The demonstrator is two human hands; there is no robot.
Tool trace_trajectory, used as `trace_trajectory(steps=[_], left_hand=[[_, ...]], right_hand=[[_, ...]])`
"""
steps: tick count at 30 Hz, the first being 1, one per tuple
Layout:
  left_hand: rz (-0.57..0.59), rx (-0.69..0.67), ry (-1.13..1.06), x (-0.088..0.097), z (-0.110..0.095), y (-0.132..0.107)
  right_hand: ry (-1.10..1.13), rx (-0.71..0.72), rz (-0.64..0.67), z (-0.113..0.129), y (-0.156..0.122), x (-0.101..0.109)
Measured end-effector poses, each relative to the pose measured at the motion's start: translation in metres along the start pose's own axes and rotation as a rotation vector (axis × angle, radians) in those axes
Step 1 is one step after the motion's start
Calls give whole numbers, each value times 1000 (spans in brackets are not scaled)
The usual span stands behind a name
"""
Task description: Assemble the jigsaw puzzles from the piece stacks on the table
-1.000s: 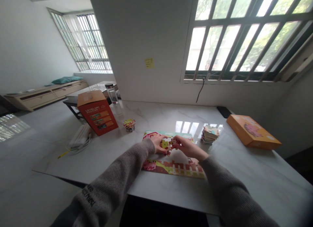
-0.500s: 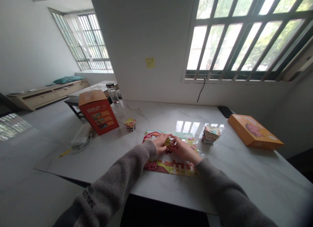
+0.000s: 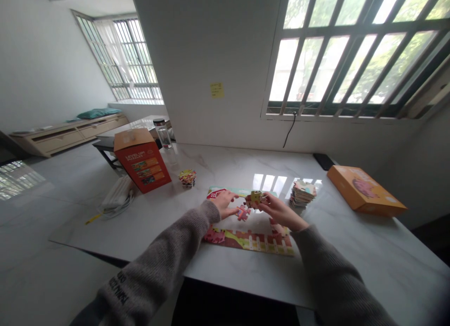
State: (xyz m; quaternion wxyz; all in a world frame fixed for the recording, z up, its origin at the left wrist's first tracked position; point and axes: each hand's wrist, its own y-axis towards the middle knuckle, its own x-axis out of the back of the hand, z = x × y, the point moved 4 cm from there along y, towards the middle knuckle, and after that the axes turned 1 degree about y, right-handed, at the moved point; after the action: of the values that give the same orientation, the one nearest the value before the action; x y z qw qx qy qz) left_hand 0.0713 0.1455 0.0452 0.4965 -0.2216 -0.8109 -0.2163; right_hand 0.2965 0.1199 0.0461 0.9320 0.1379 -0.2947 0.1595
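A printed farm jigsaw board [image 3: 249, 241] lies on the marble table, its pale middle showing between a barn corner and a fence strip. My right hand [image 3: 279, 212] pinches a joined yellow and pink jigsaw cluster [image 3: 255, 199] above the board. My left hand [image 3: 224, 203] rests at the board's left side, fingers apart and holding nothing. Its fingertips are close to a small pink jigsaw piece [image 3: 243, 213] lying on the board. A stack of puzzle pieces [image 3: 303, 194] stands just right of the board.
A smaller stack of pieces [image 3: 187, 178] and an upright orange puzzle box [image 3: 142, 161] stand left of the board. A flat orange box [image 3: 365, 190] lies to the right. A glass bottle [image 3: 163, 135], white cable bundle [image 3: 117, 197] and black phone [image 3: 323, 161] sit near the table's edges.
My hands have drawn apart. The right hand has lifted the piece cluster up and rightward, and the left hand has moved left, leaving the small pink piece in view on the board.
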Motion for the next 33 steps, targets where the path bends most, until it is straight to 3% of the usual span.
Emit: trace_trajectory(steps=[3,7,14,23,28,33], left_hand=[[81,-9,170,-14,-5,-2],[100,30,208,-24,-13,2],[151,43,37,-25,-15,8],[135,118,222,-22,-10,7],[169,154,116,-22,-2,9],[73,130,-142,-21,4,8]], right_hand=[[-27,-6,70,-2,-2,0],[-52,-18,96,-3,-2,-5],[-99,-22,121,3,-3,-12],[-79,-53,114,-1,-3,-14],[-22,-68,113,-2,-4,-17],[12,-50,52,-9,-2,-24]])
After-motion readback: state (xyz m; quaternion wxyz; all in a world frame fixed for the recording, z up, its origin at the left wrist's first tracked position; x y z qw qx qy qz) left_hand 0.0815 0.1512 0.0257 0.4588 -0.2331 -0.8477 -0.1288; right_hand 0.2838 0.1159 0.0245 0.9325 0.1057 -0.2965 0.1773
